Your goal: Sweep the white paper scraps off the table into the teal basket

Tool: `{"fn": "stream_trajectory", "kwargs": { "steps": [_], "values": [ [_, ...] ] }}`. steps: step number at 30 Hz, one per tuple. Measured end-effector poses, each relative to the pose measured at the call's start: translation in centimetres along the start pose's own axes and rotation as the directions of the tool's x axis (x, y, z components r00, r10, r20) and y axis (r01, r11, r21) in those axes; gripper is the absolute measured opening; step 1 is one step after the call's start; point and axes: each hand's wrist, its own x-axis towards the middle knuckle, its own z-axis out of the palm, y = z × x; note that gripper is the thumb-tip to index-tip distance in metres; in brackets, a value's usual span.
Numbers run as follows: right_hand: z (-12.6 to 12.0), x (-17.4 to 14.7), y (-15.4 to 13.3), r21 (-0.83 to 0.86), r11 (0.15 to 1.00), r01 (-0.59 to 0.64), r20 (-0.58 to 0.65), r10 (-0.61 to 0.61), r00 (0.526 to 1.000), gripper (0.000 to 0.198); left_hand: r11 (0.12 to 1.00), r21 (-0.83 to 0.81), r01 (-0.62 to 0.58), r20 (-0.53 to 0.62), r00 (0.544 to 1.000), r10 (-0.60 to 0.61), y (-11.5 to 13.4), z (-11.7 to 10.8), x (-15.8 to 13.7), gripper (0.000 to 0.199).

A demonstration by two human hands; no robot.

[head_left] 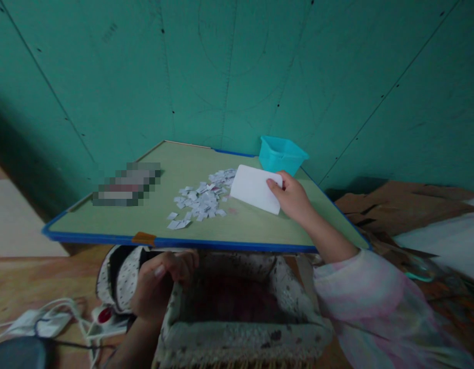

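My right hand [293, 197] holds a flat white rectangular board [255, 188] with rounded corners, thumb on top, fingers beneath. The board is tilted over the tabletop, its left end beside a loose heap of small white paper pieces [204, 200]. Below the table's front edge, my left hand [165, 274] has its fingers curled over the far left corner of a cloth-lined basket [244, 335]. The basket stands under the edge with its opening up; its inside is dark. Behind the board sits a turquoise plastic bin [282, 154].
The pale green table [117, 223] has a blue edge and stands against a green wall [229, 66]. A blurred-out item [125, 185] lies at its left. Cardboard [398, 205] is piled on the right. Cables and a power strip [106, 320] are on the floor at left.
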Motion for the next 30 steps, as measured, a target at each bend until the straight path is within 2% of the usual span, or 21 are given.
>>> {"fn": "stream_trajectory", "kwargs": {
  "steps": [6,11,14,17,24,30],
  "values": [
    [-1.2,-0.6,0.3,-0.001,0.999,0.039,0.025,-0.039,0.999,0.017,1.000,0.012,-0.022,-0.035,0.999,0.022,0.0,0.2,0.0,0.031],
    [-2.6,-1.5,0.7,-0.005,1.000,0.006,0.031,-0.006,0.999,0.020,1.000,0.017,0.010,-0.033,0.999,-0.010,0.2,0.1,0.1,0.031],
    [-3.5,-1.9,1.2,0.028,1.000,0.008,0.074,-0.010,0.997,0.025,1.000,0.006,0.011,-0.012,1.000,-0.011,0.3,-0.2,0.2,0.029],
    [-3.9,-2.0,1.6,0.057,0.998,-0.007,0.038,0.005,0.999,0.028,0.999,0.001,0.047,0.018,0.999,-0.047,0.3,-0.3,0.2,0.029],
    [-2.8,-1.8,1.2,0.082,0.996,-0.020,0.015,0.018,1.000,0.022,0.998,0.053,0.029,0.006,1.000,-0.029,0.5,0.0,0.4,0.033],
    [-1.7,-1.6,1.5,0.119,0.992,-0.045,0.040,0.040,0.998,0.021,1.000,0.013,0.016,-0.023,1.000,-0.015,0.4,0.2,0.3,0.030]
  ]
}}
